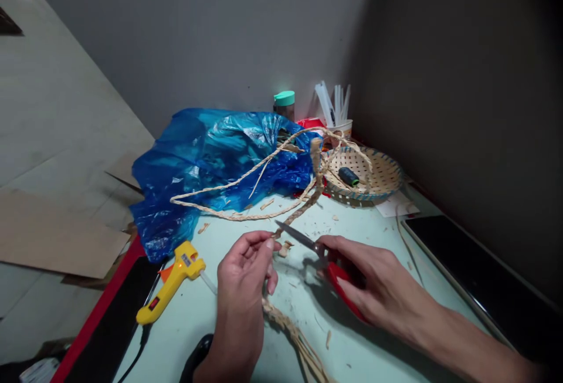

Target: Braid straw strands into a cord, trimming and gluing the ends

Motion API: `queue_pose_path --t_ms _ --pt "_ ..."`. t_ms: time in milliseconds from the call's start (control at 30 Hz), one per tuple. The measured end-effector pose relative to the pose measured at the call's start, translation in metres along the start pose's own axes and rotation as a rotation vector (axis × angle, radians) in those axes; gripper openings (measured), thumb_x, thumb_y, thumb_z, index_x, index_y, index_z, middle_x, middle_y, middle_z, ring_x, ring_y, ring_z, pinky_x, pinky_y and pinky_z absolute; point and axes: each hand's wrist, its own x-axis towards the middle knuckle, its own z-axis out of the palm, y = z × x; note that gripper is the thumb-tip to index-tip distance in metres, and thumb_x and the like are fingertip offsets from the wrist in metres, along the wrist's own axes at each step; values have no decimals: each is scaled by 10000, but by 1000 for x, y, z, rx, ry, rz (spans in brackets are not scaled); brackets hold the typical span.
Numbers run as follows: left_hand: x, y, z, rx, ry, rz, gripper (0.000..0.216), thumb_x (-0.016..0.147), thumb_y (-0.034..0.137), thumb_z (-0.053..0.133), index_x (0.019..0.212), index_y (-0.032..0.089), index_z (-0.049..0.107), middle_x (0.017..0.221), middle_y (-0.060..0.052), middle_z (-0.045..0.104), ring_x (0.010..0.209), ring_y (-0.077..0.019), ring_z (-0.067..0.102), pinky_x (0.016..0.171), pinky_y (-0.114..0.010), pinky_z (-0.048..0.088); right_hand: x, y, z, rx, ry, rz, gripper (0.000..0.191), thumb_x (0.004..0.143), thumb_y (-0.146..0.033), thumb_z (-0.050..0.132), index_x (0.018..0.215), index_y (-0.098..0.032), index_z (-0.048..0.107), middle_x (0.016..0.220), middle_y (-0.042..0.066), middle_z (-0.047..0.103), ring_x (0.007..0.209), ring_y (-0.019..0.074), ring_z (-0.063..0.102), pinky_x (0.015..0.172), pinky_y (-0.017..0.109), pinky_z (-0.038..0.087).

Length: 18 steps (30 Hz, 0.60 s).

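From the head view, the left hand (246,265) is pinching a brown braid (308,204) over the mint table (176,336). It's chunky, kinda rough-looking (can't tell if that paler loop (237,217) by the blue bag (206,154) is the same piece). The right hand (378,280) has red-handled scissors (303,239), tip right by the braid.

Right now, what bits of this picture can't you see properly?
In the head view:
- Whether the brown braid joins the lower straw braid: the left hand covers that spot.
- Part of the red scissor handle: hidden by the right hand.
- Ends of the lower straw braid: cut off by the bottom edge.
- Most of what's inside the blue plastic bag: its crumpled film covers it.
- Words on the yellow glue gun: too small.
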Motion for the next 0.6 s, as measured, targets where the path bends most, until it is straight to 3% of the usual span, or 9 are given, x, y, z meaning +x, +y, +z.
queue_pose_path --t_ms 233,433,600 --pt "-6 7 2 -55 5 42 159 813 271 714 911 159 659 808 -15 654 527 -42 417 454 -146 325 1 1 -2 -78 -52 83 240 904 -208 471 1111 -177 586 760 17 667 602 151 594 566 256 428" --pt "-7 6 3 -35 7 31 136 796 235 721 895 161 664 738 15 586 520 -44 416 457 -157 316 -5 -7 2 -156 -41 -29 254 881 -183 479 1115 -199 574 843 41 679 717 186 632 607 276 463" --pt "-9 7 4 -55 22 25 145 760 226 745 869 160 675 720 14 571 502 -39 421 449 -160 307 -7 -9 1 -369 82 -133 272 876 -222 492 1139 -203 556 929 80 680 773 233 649 613 325 487"
